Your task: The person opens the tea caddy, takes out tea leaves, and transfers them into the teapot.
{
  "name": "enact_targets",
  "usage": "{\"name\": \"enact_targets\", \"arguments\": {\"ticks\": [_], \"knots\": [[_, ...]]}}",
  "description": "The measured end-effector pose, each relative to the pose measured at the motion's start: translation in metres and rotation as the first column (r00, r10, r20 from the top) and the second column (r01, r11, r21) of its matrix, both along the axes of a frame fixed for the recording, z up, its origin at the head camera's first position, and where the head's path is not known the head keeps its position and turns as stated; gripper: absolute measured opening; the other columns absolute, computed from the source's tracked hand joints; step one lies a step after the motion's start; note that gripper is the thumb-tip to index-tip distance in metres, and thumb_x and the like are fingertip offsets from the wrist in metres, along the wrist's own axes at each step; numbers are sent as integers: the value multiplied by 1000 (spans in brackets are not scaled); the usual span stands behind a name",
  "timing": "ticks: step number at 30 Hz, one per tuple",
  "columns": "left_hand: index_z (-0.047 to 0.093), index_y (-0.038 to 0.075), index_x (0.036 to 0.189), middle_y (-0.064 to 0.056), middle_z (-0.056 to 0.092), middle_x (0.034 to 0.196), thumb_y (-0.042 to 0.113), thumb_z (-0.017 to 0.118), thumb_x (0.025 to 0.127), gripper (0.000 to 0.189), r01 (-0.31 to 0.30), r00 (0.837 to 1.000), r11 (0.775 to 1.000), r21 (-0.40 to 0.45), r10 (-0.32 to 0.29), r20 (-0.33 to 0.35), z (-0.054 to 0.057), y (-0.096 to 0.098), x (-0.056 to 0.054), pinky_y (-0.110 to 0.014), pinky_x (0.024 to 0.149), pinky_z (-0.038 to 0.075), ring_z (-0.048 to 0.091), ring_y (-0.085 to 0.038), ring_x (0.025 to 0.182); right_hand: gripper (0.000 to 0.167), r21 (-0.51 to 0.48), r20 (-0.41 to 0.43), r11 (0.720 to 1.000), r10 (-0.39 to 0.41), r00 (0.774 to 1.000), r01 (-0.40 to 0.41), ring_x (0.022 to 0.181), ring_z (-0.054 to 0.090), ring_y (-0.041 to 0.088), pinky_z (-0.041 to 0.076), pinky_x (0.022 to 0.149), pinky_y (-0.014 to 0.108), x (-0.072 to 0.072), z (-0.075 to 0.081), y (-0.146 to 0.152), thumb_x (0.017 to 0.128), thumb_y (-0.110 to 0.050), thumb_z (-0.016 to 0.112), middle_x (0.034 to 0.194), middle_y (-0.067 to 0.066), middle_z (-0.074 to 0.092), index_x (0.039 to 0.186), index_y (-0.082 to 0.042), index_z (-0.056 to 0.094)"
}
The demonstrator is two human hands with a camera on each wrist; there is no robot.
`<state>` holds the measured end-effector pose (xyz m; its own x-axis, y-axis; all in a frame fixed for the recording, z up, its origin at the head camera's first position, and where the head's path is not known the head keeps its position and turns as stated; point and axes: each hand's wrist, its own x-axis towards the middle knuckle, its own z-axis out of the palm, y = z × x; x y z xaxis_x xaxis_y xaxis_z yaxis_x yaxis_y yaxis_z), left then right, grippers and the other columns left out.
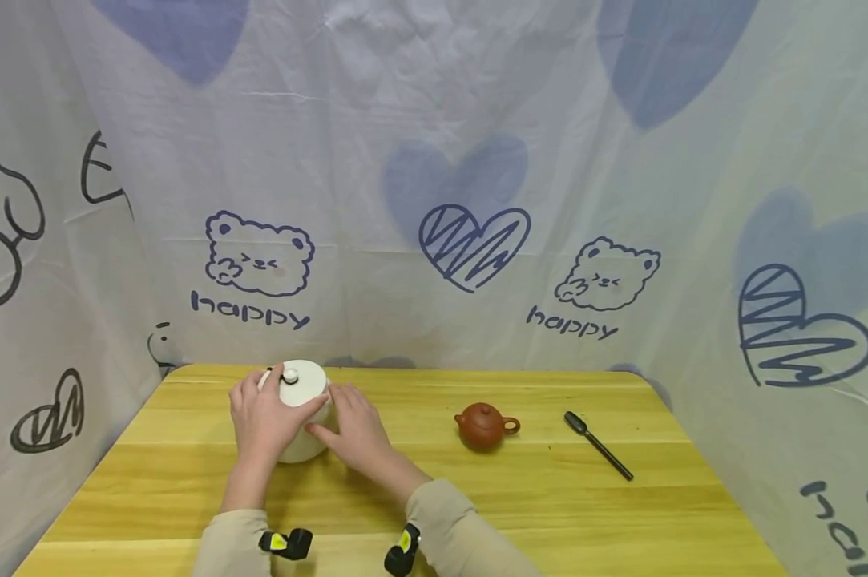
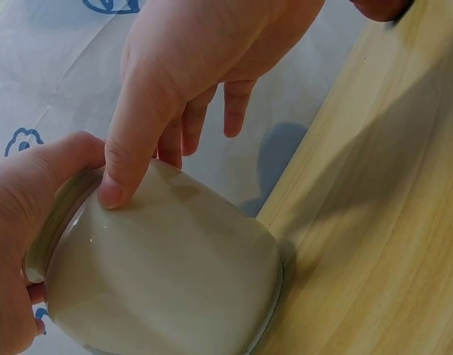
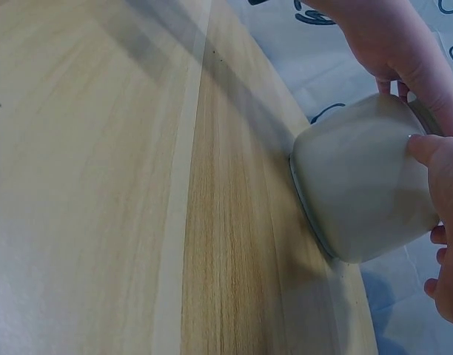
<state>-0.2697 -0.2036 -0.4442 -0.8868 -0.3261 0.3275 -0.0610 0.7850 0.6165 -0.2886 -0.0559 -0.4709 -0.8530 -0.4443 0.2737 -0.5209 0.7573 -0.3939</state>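
A cream-white ceramic jar [image 1: 302,450] stands on the left part of the wooden table, near its far edge. On top is a flat white lid [image 1: 311,385] with a small round knob [image 1: 290,375]. My left hand [image 1: 264,421] spans the lid, its thumb at the near right rim and its fingers on the left side. Against the jar's right side, my right hand [image 1: 361,433] holds the body. In the left wrist view its thumb lies on the jar wall [image 2: 175,259], with the other fingers round the back. The jar's inside is hidden.
A reddish-brown teapot [image 1: 482,427] with a spout and handle sits right of the hands. Farther right lies a black spoon-like utensil [image 1: 598,445], slanting across the tabletop [image 1: 534,513]. A printed cloth [image 1: 376,320] hangs behind and around the table.
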Motion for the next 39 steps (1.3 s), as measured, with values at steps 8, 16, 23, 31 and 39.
{"name": "enact_targets", "arguments": {"ticks": [8,16,23,31,39], "knots": [[45,5,143,-29,39,141,55,78,72,93,3,1000,1000,-10,-3,13,2,2,0,-59,106,27,28,-45,130,71,-1,4,1000,9,1000,-9,145,37,23,35,119,42,-1,2,3,95,-53,54,152,4,44,150,-11,37],[33,10,150,-29,31,149,62,73,75,99,27,993,1000,-2,-26,116,14,-1,10,-67,108,18,23,-50,135,68,1,-31,1000,28,999,-28,141,42,21,39,116,40,-4,3,10,95,-52,54,149,4,48,147,-10,42],[29,9,152,-30,26,153,62,69,79,98,58,991,998,2,-58,118,35,1,18,-69,111,12,17,-51,140,66,8,-16,1000,10,1000,-10,144,38,24,35,118,42,-4,16,30,96,-51,53,152,6,44,147,-11,41],[38,10,147,-24,34,150,52,65,87,78,116,993,991,-69,-115,8,50,19,29,-74,109,13,22,-48,140,63,-8,-111,1000,9,994,-10,144,37,27,37,116,46,-9,22,69,97,-46,55,150,8,46,146,-10,43],[34,14,151,-20,26,158,52,60,91,76,201,977,975,-97,-207,-46,61,45,35,-74,114,7,14,-42,149,63,-78,-133,997,-35,990,25,146,31,33,34,115,57,-10,34,115,96,-42,58,150,12,45,147,-8,42]]}}
